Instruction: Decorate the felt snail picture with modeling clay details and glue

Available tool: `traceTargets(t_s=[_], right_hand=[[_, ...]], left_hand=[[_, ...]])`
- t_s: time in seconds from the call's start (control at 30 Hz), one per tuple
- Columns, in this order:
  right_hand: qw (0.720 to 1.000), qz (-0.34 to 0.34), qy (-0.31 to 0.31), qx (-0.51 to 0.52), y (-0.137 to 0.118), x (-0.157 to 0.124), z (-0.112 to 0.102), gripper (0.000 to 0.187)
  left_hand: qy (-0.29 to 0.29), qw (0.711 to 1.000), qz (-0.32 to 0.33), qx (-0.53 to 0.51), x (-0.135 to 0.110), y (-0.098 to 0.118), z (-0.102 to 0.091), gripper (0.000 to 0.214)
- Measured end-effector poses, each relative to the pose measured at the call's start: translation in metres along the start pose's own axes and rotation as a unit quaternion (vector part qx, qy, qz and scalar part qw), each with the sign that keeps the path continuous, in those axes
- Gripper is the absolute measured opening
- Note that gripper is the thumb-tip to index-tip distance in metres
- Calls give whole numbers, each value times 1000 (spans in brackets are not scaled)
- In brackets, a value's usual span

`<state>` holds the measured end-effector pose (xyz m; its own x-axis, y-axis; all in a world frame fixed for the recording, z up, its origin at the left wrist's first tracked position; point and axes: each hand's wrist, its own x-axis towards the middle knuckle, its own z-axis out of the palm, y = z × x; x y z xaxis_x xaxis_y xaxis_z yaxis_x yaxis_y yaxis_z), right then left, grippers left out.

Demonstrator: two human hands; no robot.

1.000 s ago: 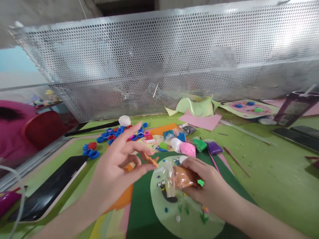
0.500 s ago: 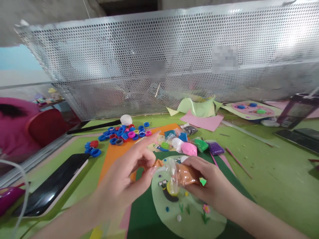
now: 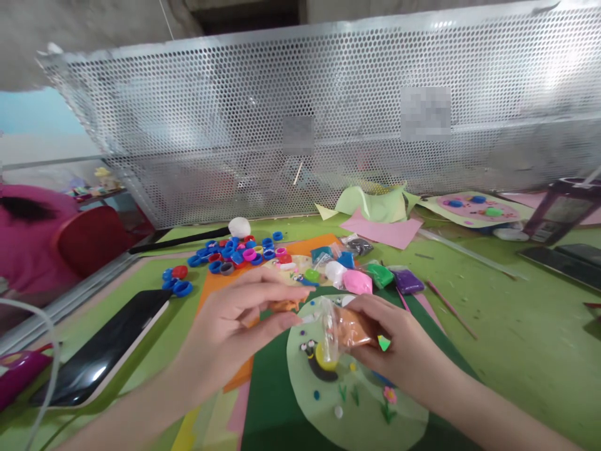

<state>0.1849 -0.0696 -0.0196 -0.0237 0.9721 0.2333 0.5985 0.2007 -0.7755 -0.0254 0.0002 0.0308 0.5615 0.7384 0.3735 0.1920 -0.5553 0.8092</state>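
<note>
My right hand (image 3: pixel 389 332) grips a clear plastic bag of orange-brown clay (image 3: pixel 354 329), its crumpled mouth turned left. Facing it, my left hand (image 3: pixel 244 319) has a small torn piece of the same clay (image 3: pixel 284 305) against its curled fingers, with the thumb and index fingertips a little apart. Beneath both hands lies a pale green paper oval (image 3: pixel 361 407) on dark green card (image 3: pixel 267 401). The oval bears a clay snail (image 3: pixel 323 360) with a dark body and yellow shell, a pink clay flower (image 3: pixel 389 394) and small dots. My right hand hides part of the oval.
Behind the card are bags of pink clay (image 3: pixel 357 282), green clay (image 3: pixel 379 274) and purple clay (image 3: pixel 407 280). Coloured bottle caps (image 3: pixel 235 250) are heaped at back left, near a phone (image 3: pixel 103 351). A perforated metal panel (image 3: pixel 225 125) bounds the table; a cup (image 3: pixel 558 210) stands right.
My left hand has shifted slightly left, and its index finger has come down and straightened, with the small clay piece moving along. My right hand keeps the bag almost still.
</note>
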Motion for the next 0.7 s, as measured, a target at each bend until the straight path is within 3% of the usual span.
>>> traceTargets(t_s=[0.13, 0.33, 0.57, 0.7], right_hand=[[1000, -7, -3, 1, 1, 2, 0, 17], [1000, 21, -3, 23, 1, -1, 1, 20], [999, 35, -5, 20, -1, 1, -1, 24], [1000, 27, -4, 11, -2, 1, -1, 22]], left_hand=[[13, 999, 34, 11, 2, -2, -3, 18], [26, 996, -57, -65, 3, -8, -1, 21], [32, 993, -48, -105, 4, -17, 1, 18], [36, 973, -89, -208, 6, -16, 4, 21]])
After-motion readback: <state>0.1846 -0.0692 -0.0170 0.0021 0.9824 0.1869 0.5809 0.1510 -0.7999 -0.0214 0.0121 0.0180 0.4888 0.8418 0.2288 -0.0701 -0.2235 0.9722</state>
